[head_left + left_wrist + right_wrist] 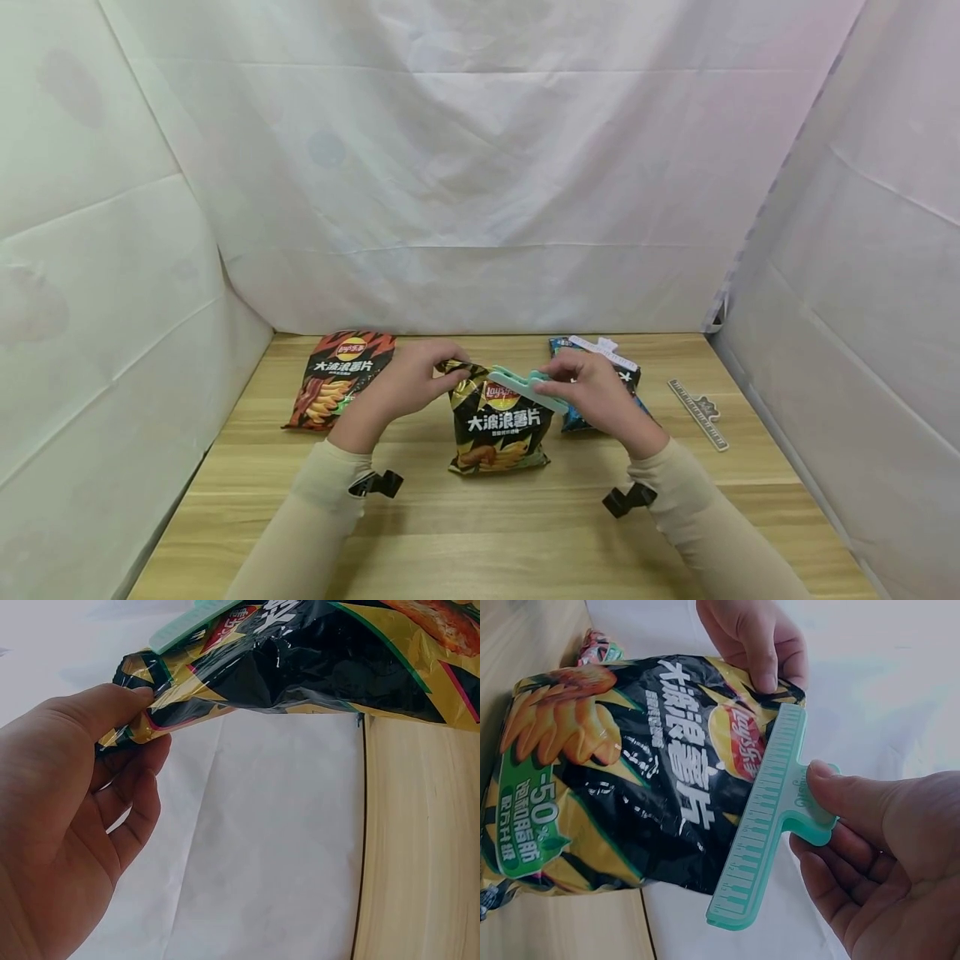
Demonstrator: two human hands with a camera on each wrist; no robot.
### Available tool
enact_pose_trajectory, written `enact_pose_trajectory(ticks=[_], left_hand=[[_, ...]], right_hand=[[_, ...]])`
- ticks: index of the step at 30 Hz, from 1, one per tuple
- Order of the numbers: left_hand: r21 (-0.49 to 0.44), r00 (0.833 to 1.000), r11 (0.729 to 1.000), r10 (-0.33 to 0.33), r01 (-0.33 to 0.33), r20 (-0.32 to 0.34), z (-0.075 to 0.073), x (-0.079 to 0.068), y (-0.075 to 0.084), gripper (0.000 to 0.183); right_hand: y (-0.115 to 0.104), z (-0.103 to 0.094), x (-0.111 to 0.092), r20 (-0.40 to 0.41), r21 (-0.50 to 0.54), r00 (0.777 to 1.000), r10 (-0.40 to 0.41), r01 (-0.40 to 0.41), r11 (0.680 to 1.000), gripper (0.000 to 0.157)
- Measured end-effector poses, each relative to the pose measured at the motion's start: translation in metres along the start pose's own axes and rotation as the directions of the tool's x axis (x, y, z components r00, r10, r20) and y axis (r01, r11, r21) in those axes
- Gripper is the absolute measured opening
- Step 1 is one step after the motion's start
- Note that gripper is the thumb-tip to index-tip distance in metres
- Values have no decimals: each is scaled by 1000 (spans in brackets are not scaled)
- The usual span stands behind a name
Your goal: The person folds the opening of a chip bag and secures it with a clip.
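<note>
A black-and-gold bag of chips [498, 425] stands upright near the middle of the table in the head view. My left hand [405, 383] pinches its top left corner between thumb and fingers, as the left wrist view shows for the bag [300, 667]. With thumb and fingers, my right hand [596, 396] pinches the handle of a mint-green bag clip [761, 825]. The clip's long bar, printed with piano keys, lies across the bag's top edge and sticks out past its right corner. Whether the clip's back bar is behind the bag is hidden.
A red chip bag [345, 371] lies at the back left of the wooden table [480, 533]. Behind my right hand is a blue chip bag [577, 419] with a white clip [603, 352] on its top. Another pale clip [699, 414] lies far right. White cloth walls [480, 167] enclose the table.
</note>
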State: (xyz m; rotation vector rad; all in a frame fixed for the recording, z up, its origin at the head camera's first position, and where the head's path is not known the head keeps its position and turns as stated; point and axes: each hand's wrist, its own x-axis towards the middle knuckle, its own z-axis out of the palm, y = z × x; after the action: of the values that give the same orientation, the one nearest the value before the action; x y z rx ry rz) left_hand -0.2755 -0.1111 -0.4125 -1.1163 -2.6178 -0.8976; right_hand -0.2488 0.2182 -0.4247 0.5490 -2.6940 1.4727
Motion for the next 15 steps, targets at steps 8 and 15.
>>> enact_pose_trajectory(ticks=[8,15], left_hand=[[18,1000,1000,-13,13,8,0,1,1,12],[20,1000,1000,-19,18,11,1,4,1,10]], right_hand=[[-7,4,4,4,10,1000,-24,24,1000,11],[-11,6,7,4,36,999,-36,35,999,13]])
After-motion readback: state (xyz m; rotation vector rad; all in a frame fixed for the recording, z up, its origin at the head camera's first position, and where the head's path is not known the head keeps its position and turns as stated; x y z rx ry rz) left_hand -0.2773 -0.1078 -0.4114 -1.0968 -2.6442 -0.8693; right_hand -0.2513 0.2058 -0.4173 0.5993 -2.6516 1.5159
